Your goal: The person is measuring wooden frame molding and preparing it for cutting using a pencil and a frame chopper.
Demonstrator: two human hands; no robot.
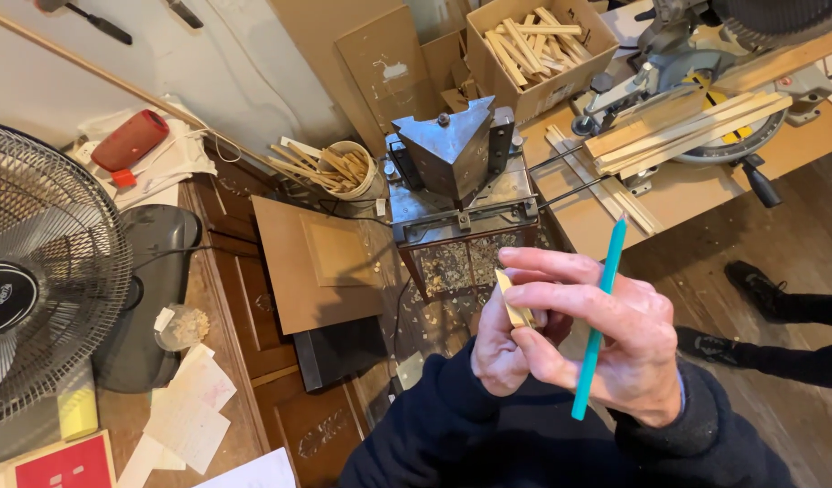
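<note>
Big stuff first: a mitre saw (705, 81) sits on the bench top right with wood strips (687, 131) stacked on its bed, and a fan (37, 271) fills the left edge. In the middle there's a metal corner-cutting machine (457, 163), with a cardboard box of offcuts (533, 50) behind it. Down front, the right hand (615, 339) has a teal pencil (598, 316) pinched between its fingers, while the left hand (506, 348) clamps a small wood piece (515, 303), both hands touching.
</note>
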